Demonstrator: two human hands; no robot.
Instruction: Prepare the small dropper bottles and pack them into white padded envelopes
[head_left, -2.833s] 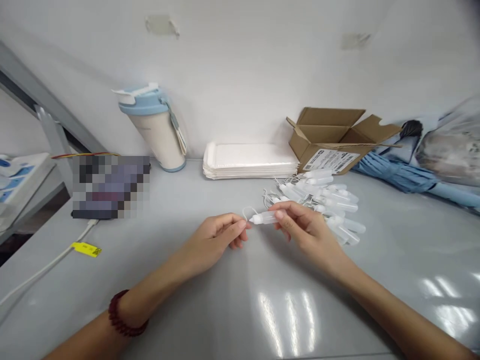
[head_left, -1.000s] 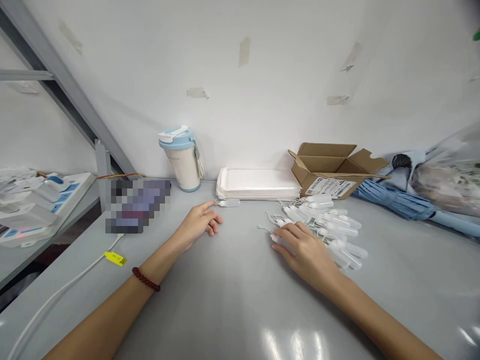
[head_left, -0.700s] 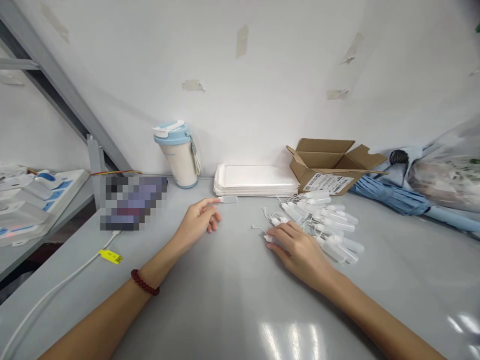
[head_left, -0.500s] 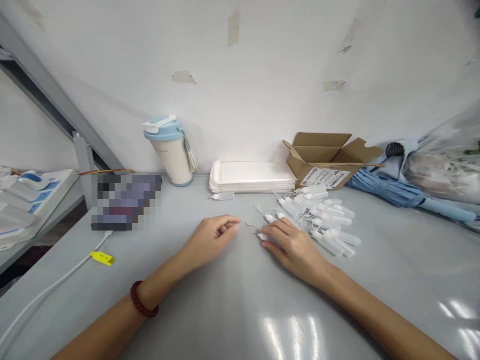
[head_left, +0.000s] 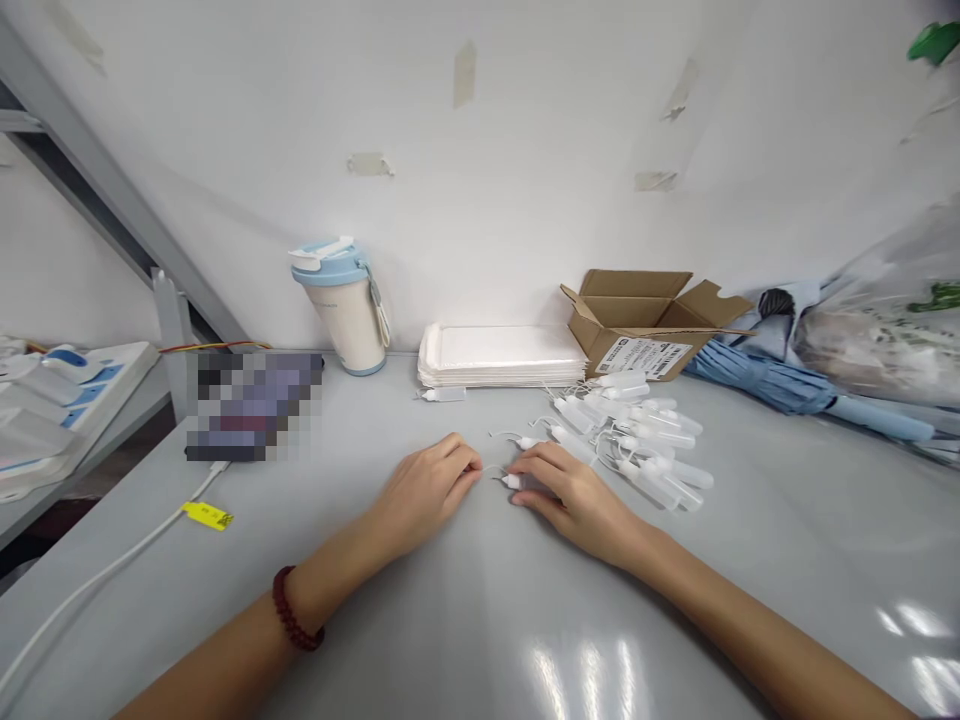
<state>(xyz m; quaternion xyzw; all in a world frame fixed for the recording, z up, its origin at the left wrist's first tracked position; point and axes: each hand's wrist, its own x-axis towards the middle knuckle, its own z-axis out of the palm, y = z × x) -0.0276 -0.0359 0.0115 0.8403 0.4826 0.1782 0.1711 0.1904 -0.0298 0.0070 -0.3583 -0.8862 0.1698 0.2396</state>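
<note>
My right hand (head_left: 574, 495) is closed around a small clear plastic dropper bottle (head_left: 517, 482) lying low over the table, its white nozzle pointing left. From that nozzle a thin white strap (head_left: 491, 468) curves to the fingertips of my left hand (head_left: 431, 490). Those fingers are pinched on the strap's end, which they hide. Just behind my right hand lies another dropper bottle (head_left: 527, 442) with a loose strap. Beyond it, to the right, several more form a pile (head_left: 652, 440). One bottle (head_left: 448, 395) lies alone at the back.
At the back stand a stack of white padded envelopes (head_left: 502, 350), an open cardboard box (head_left: 637, 335) and a tumbler (head_left: 345, 315). A blue umbrella (head_left: 780, 380) lies right. On the left are a pixelated phone (head_left: 255, 410), its cable (head_left: 112, 562) and a white power strip (head_left: 90, 400).
My left hand has moved right and closed its fingers at the strap's end. My right hand has shifted slightly left with the bottle. The camera view has tilted a little.
</note>
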